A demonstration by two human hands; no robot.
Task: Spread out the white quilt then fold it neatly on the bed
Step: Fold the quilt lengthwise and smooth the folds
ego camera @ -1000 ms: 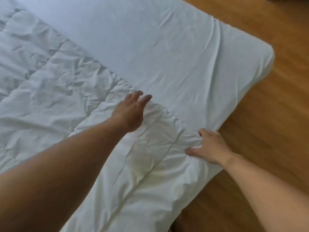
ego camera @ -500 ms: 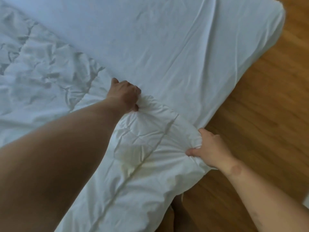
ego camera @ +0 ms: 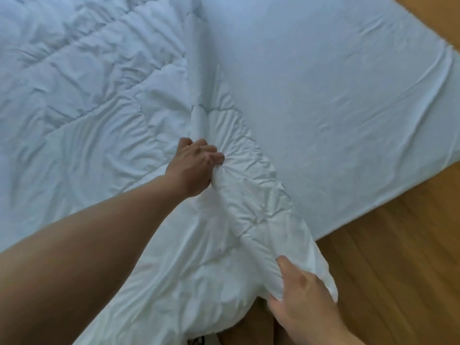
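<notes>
The white quilt lies on the bed, all puffy and wrinkly. It fills the bed from the middle out to 9 o'clock and 11 o'clock. The side toward 2 o'clock is bare and smooth. The wood floor shows at 4 o'clock.

The person's hands are apart, and each one is full of quilt. The left hand is near the middle of the bed. Its fingers are curled tight round a bunch of cloth, and little wrinkles run out from it like sun rays. A long ridge goes from that hand up toward 12 o'clock, so the cloth looks pulled there. The right hand is down at 5 o'clock, by the edge of the bed. Its thumb lies on top and its fingers are tucked under the quilt's edge.

I think they hold two spots on the same edge so it makes a straight line between them. Then they can lift it and carry it across the bed. I think the folding is only starting, since most of the quilt lies spread out. The quilt is soft and floppy, so the part between the hands may sag or bunch up if it is not pulled tight.
</notes>
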